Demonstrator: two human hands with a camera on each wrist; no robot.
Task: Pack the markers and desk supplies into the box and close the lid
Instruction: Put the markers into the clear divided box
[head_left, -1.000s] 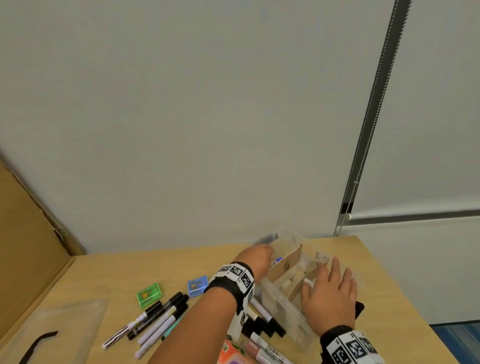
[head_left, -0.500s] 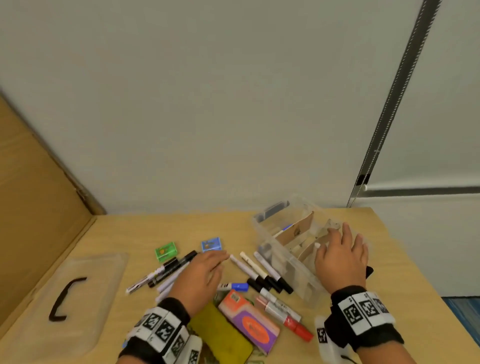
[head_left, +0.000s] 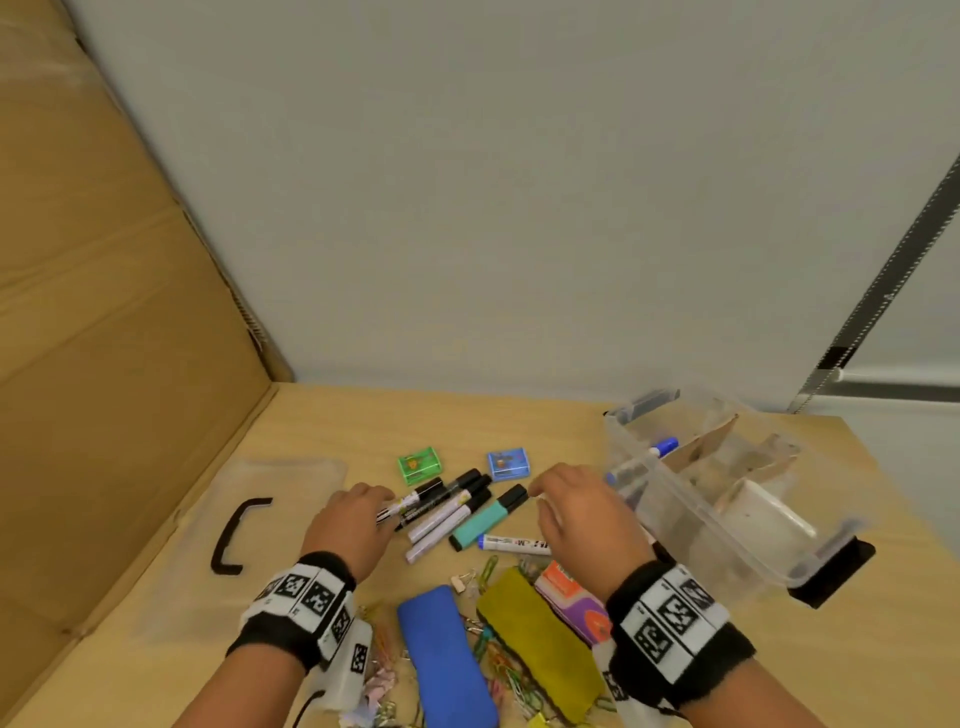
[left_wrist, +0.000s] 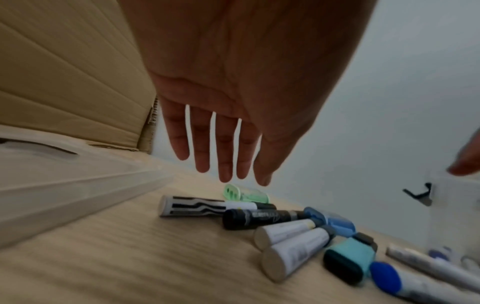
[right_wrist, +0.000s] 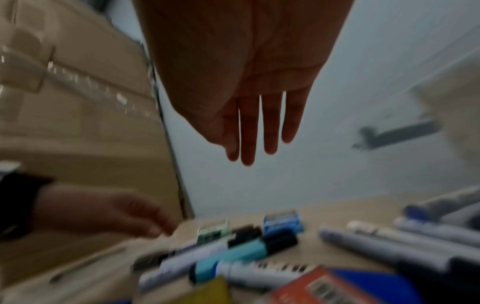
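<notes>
Wooden table (head_left: 545, 415) edge behind clear box (head_left: 727, 525); both hands' fingers (left_wrist: 226, 148) loose above markers (head_left: 447, 512).

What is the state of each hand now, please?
Left hand: open, fingers straight, holding nothing.
Right hand: open, fingers straight, holding nothing.

Left hand (head_left: 350, 522) and right hand (head_left: 582, 519) low, palms down (fingers straight)
</notes>
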